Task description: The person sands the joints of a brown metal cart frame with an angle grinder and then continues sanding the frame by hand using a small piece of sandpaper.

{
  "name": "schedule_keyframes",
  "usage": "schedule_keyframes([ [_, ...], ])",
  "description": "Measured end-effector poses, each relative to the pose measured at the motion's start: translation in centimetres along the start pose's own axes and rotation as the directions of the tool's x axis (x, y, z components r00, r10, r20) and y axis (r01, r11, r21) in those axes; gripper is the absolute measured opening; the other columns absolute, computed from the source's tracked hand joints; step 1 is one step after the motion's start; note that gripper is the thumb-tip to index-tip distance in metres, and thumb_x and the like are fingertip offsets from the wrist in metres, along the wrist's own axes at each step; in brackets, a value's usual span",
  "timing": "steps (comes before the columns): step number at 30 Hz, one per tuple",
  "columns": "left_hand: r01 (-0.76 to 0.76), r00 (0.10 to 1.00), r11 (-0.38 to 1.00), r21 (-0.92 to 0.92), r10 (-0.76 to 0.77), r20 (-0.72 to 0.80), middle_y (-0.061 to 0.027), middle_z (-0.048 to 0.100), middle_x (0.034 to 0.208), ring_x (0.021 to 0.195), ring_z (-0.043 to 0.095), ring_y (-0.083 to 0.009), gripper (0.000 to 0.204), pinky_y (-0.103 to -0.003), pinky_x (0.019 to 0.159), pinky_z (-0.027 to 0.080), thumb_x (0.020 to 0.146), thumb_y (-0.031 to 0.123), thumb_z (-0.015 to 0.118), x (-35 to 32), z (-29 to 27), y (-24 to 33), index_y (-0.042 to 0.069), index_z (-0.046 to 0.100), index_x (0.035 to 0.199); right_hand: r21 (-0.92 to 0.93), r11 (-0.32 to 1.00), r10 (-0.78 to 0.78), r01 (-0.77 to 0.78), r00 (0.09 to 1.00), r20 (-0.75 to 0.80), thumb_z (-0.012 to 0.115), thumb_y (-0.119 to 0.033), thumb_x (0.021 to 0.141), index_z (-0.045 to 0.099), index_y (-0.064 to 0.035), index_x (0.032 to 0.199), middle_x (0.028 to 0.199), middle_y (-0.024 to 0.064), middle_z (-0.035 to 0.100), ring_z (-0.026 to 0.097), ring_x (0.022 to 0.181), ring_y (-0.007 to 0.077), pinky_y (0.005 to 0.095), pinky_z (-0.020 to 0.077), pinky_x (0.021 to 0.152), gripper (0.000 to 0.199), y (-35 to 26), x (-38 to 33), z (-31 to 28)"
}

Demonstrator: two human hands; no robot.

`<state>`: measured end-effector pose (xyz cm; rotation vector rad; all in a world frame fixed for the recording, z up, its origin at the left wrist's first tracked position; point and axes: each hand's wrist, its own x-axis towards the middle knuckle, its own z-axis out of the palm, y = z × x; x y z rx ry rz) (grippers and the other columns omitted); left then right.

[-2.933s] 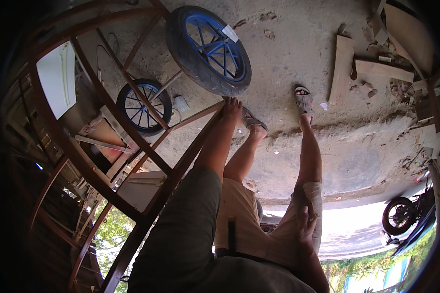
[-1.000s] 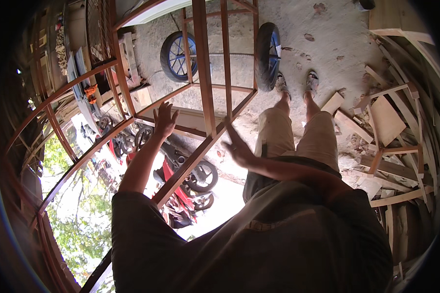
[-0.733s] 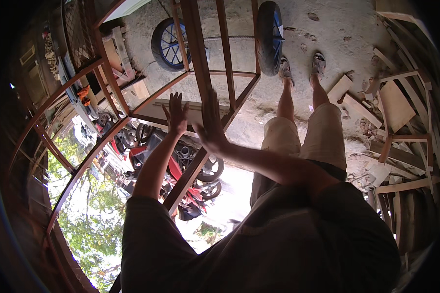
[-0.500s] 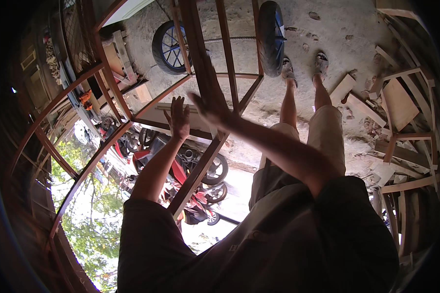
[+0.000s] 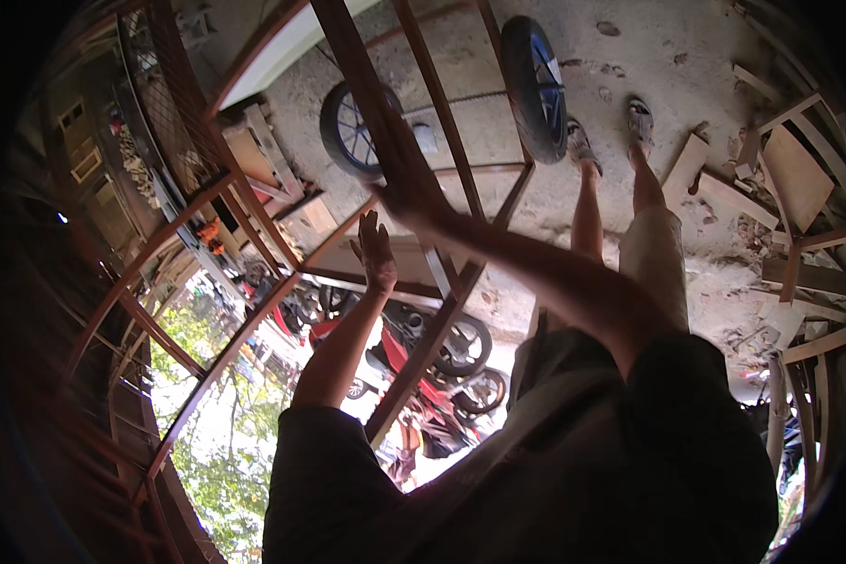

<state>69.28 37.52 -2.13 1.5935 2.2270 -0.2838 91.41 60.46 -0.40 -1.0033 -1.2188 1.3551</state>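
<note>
My left hand [image 5: 378,261] is raised with its fingers stretched upward, holding nothing, beside a slanting rail of a reddish-brown frame [image 5: 423,103]. My right hand [image 5: 415,205] reaches across in front of my body to a broad, dark brown bar of that frame. Its thumb stands out to the left and its fingers seem to lie along the bar, though they are dark and hard to tell from it. Two black-tyred wheels with blue rims, one left wheel [image 5: 355,132] and one right wheel [image 5: 534,89], stand at the frame, with a thin axle between them.
Wooden offcuts [image 5: 724,202] and a small wooden frame [image 5: 799,179] lie on the dirt floor [image 5: 620,56] at right. Red motorcycles [image 5: 423,367] stand beyond the rails at lower left. A curved brown rail [image 5: 150,254] spans the left side. My feet stand near the right wheel.
The whole view has shifted, so the frame, wheels and legs appear lower and farther right. My left hand remains raised and my right hand stays at the dark bar.
</note>
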Motion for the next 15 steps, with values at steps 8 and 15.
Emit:
schedule_keyframes([
  [8, -0.493, 0.722, 0.86, -0.132, 0.319, -0.614, -0.0203, 0.031, 0.161, 0.152, 0.024, -0.0375, 0.055, -0.057, 0.12, 0.022, 0.111, 0.037, 0.032, 31.3, -19.6, 12.2, 0.002, 0.037, 0.153, 0.035, 0.999, -0.001, -0.001, 0.997, 0.071, 0.069, -0.021, 0.092, 0.015, -0.002, 0.161, 0.165, 0.0255, 0.016, 0.015, 0.155, 0.0411, 0.054, 0.0149, 0.126, 0.09, 0.0, 2.5, -1.1],
  [15, -0.214, 0.976, 0.499, -0.84, 0.148, -0.161, -0.0145, 0.03, 0.163, 0.15, 0.028, -0.035, 0.072, -0.053, 0.119, 0.03, 0.102, 0.06, 0.047, 42.1, -21.7, 23.1, 0.015, 0.035, 0.158, 0.154, 0.955, -0.226, 0.255, 0.957, -0.182, 0.045, -0.055, 0.104, 0.026, -0.0004, 0.158, 0.166, 0.0219, 0.021, 0.017, 0.155, 0.0383, 0.0492, 0.0163, 0.125, 0.079, 6.7, 24.0, 1.6],
])
